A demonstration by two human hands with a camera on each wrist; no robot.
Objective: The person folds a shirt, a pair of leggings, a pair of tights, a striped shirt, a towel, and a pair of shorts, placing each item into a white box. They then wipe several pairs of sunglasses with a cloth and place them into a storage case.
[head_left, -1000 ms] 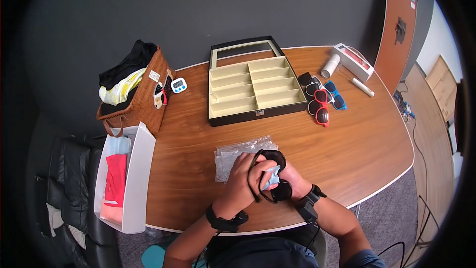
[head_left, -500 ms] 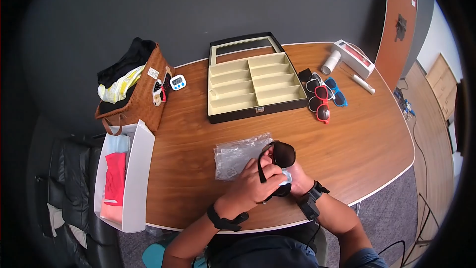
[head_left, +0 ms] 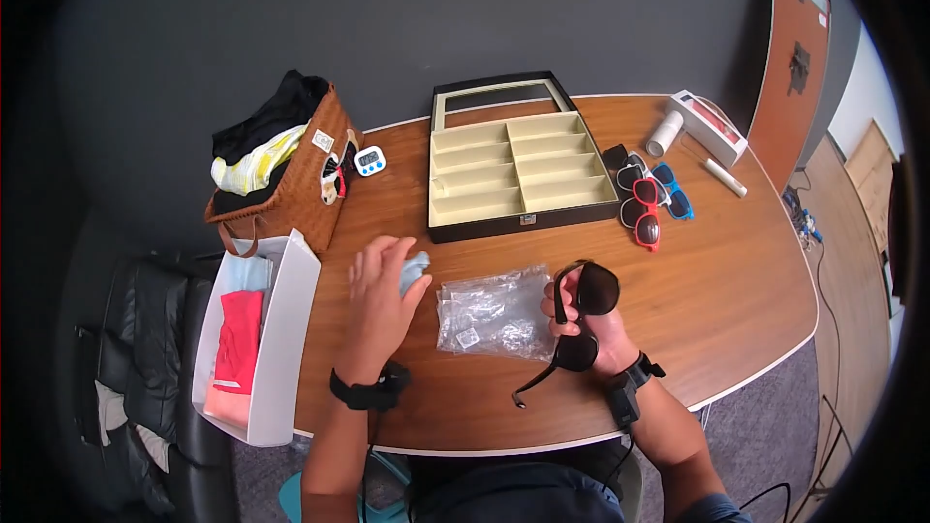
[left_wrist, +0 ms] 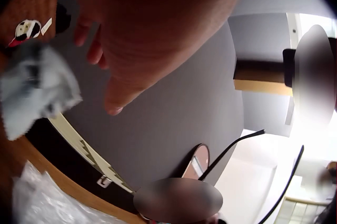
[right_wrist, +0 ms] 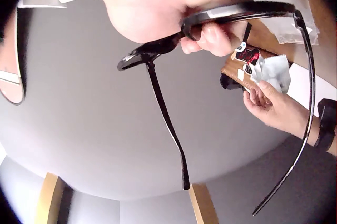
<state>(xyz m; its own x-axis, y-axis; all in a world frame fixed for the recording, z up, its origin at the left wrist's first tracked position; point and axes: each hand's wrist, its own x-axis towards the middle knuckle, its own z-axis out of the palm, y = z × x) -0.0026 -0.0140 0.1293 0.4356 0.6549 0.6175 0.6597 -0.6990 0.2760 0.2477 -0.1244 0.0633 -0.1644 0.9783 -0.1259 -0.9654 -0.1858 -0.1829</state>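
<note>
My right hand (head_left: 608, 331) holds a pair of black sunglasses (head_left: 600, 289) by the middle of the frame, temples unfolded, near the table's front right. In the right wrist view the sunglasses (right_wrist: 239, 11) cross in front of the palm with both temples hanging free. My left hand (head_left: 380, 302) is raised over the table at left, fingers spread and relaxed. A crumpled light blue cloth (head_left: 415, 272) is just beside its thumb; in the left wrist view this cloth (left_wrist: 39, 90) is blurred and apart from the fingertips. Clear plastic bags (head_left: 499, 310) lie between the hands.
Behind stands a black display case (head_left: 523, 174) with cream compartments, lid raised. Several sunglasses (head_left: 647, 213) lie to its right, near a white cylinder (head_left: 665, 134) and a white box (head_left: 712, 136). At left are a wicker basket (head_left: 310, 184) of clothes, a timer (head_left: 369, 162) and a white bin (head_left: 281, 329).
My left hand has left the sunglasses and moved left past the plastic bags, along with the cloth, its fingers now loosened. My right hand still holds the sunglasses, now in full view.
</note>
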